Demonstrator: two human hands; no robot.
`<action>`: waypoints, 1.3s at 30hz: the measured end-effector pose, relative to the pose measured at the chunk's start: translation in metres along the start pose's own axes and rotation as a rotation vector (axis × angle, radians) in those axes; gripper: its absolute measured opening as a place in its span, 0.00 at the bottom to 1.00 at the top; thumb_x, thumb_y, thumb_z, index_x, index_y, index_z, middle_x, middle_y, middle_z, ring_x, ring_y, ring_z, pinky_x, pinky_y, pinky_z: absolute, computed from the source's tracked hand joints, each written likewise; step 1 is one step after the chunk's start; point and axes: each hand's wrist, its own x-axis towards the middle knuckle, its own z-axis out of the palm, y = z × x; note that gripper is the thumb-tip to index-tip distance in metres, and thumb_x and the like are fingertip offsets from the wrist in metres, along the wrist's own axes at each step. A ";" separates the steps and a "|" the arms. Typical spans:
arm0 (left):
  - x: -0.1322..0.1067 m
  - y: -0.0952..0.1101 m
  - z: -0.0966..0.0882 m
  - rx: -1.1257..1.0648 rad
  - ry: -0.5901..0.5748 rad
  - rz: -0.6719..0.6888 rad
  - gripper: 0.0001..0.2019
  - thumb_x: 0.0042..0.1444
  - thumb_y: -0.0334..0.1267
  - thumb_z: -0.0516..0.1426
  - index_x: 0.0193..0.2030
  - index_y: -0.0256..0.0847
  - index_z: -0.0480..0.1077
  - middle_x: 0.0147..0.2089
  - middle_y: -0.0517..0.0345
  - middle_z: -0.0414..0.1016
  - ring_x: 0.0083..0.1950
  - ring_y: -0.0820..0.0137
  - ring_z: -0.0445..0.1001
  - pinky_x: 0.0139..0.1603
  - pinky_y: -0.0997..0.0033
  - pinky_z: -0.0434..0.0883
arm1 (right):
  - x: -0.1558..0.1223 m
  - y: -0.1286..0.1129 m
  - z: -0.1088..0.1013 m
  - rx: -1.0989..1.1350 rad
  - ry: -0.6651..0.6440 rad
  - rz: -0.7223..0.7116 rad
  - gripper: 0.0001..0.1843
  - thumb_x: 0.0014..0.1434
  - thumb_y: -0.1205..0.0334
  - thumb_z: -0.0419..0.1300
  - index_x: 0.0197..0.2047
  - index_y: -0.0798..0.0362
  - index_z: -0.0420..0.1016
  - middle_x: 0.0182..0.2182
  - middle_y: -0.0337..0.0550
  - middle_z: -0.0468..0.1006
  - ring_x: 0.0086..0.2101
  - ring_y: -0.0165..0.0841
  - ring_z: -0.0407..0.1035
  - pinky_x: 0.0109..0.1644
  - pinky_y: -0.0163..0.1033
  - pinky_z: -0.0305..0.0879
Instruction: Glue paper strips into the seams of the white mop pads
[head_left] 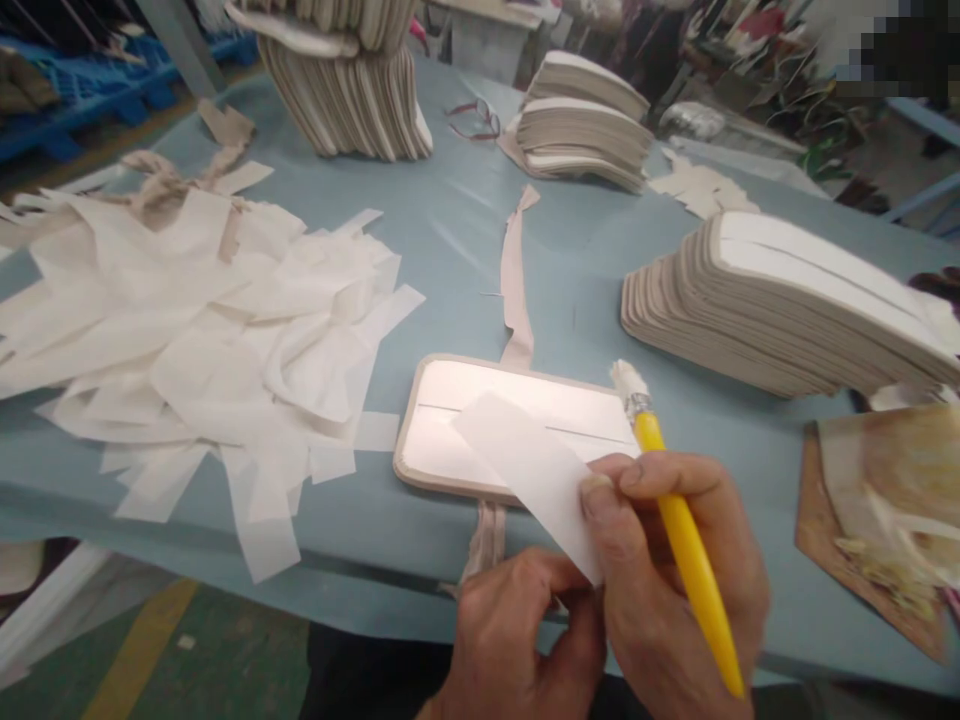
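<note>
My right hand (675, 580) is closed round a yellow-handled brush (686, 545) with white bristles at its top end, and its thumb pinches a white paper strip (525, 465). My left hand (510, 630) sits just below, fingers curled at the strip's lower end. The strip hangs over a flat rounded beige-edged white piece (450, 440) lying near the front edge of the blue table (465, 240). A thin beige strip (514, 280) runs away from that piece toward the far side.
A heap of peeled white paper strips (195, 330) covers the left. Stacks of the same flat pieces stand at the right (780, 300), far centre (585, 130) and far left (352, 90). A glue-smeared brown board (877, 520) lies at right. Eyeglasses (476, 118) rest far back.
</note>
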 end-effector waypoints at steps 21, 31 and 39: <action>0.031 -0.035 -0.101 0.540 0.315 -0.521 0.17 0.71 0.59 0.57 0.49 0.50 0.78 0.45 0.63 0.84 0.40 0.68 0.80 0.42 0.62 0.73 | 0.076 0.025 0.040 -0.293 -0.601 -0.312 0.10 0.65 0.72 0.60 0.41 0.46 0.65 0.27 0.28 0.76 0.22 0.25 0.66 0.26 0.32 0.58; 0.049 -0.059 -0.107 0.574 0.273 -0.398 0.11 0.68 0.51 0.60 0.50 0.52 0.79 0.42 0.65 0.83 0.37 0.68 0.79 0.45 0.64 0.77 | 0.087 0.036 0.037 -0.467 -0.696 -0.280 0.04 0.64 0.66 0.58 0.40 0.47 0.69 0.25 0.32 0.70 0.22 0.29 0.64 0.27 0.34 0.52; 0.067 -0.058 -0.103 0.527 0.165 -0.363 0.12 0.68 0.47 0.58 0.53 0.52 0.78 0.39 0.64 0.78 0.38 0.69 0.75 0.47 0.66 0.75 | 0.096 0.037 0.035 -0.470 -0.726 -0.296 0.04 0.65 0.67 0.58 0.41 0.47 0.69 0.25 0.32 0.71 0.21 0.28 0.60 0.27 0.36 0.49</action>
